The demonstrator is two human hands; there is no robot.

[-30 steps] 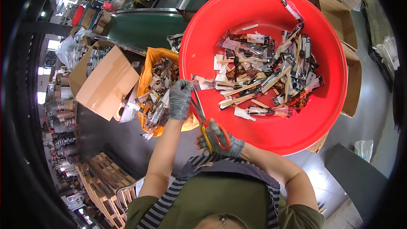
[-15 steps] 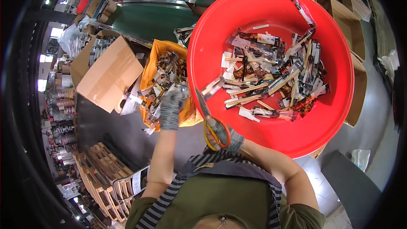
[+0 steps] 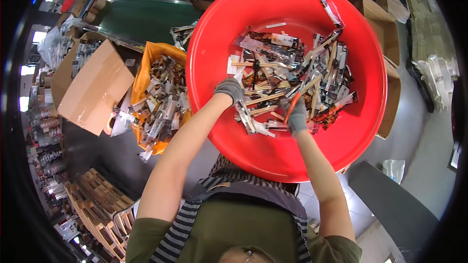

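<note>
Cardboard boxes (image 3: 97, 87) and grey floor (image 3: 105, 153) flank the red basin (image 3: 214, 34).

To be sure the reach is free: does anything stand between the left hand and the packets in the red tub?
Nothing visible: the left hand is inside the red tub, at the left of the packets; the right hand holds scissors farther right.

So the wide round red tub (image 3: 214, 39) has a messy heap of clear-and-black plastic packets (image 3: 275, 58) and pale wooden sticks (image 3: 263, 99) lying every which way inside, with the orange-handled scissors (image 3: 292, 107) angled in the right hand (image 3: 298, 119) at its near side.
</note>
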